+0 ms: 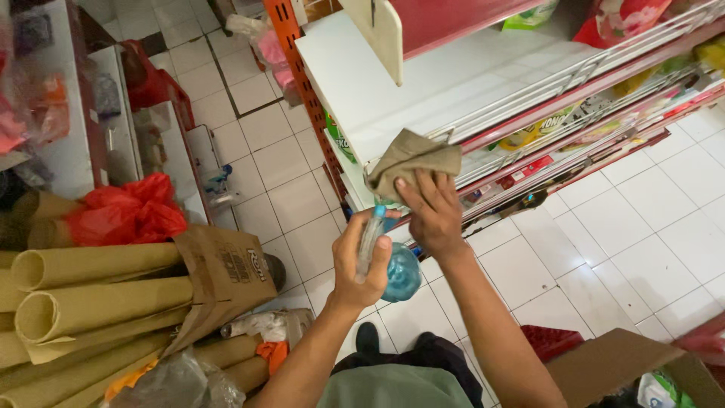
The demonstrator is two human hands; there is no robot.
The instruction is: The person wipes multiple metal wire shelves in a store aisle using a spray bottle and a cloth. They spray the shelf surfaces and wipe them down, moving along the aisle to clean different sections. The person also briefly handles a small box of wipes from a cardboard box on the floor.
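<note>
Nearest the camera, the person's grey-green shirt front (393,387) filled the bottom edge, with dark trousers and one black shoe (368,338) on the white tiled floor (664,219) below.

Both forearms reached forward from there. The left hand (361,261) was closed around the neck of a blue-tinted spray bottle (393,268), thumb laid up along the clear sprayer head; the round body of the bottle hung below the palm, over the floor and just in front of the shelf edge. The right hand (430,215) sat just beyond and above the bottle, fingers pressed together on a folded tan cloth (411,160), pinching its lower edge. The cloth lay against the front corner of a bare white shelf board (423,83).

To the left, at about the same depth: a stack of brown paper rolls (91,302), a crumpled brown paper bag (226,276), and a red plastic bag (128,211) on top. To the lower right, an open cardboard box (612,366) and a red crate (551,340).

Further off, the lower shelves (574,128) carried yellow and green packets behind red price rails. An orange slotted upright (302,75) ran up the shelf end. Beyond it, pink packets (272,53) rested on the floor.
</note>
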